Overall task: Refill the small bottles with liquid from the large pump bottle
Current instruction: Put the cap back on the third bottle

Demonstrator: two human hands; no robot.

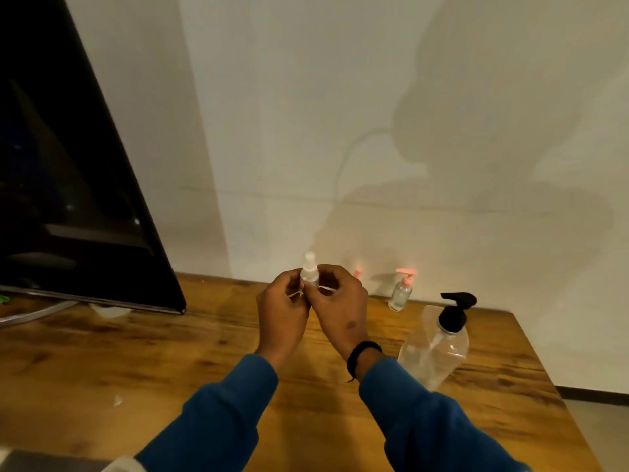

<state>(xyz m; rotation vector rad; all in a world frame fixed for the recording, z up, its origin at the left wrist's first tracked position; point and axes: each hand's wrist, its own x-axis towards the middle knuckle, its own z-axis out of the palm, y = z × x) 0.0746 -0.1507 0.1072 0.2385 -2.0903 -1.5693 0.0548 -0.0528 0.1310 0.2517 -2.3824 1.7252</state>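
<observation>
A small clear bottle with a white spray top (309, 272) is held upright above the wooden table (170, 362). My left hand (282, 310) and my right hand (340, 308) both grip it, fingers curled round its body from either side. To the right stands the large clear pump bottle with a black pump (437, 345), apart from my hands. A small clear bottle with a pink pump (401, 291) stands near the wall. Another pink pump top (357, 272) peeks out behind my right hand; its bottle is hidden.
A large black screen (68, 185) on a stand fills the left side, its lower edge over the table. The white wall rises right behind the bottles. The table's right edge drops to the floor (599, 424). A small clear scrap (117, 400) lies at the front left.
</observation>
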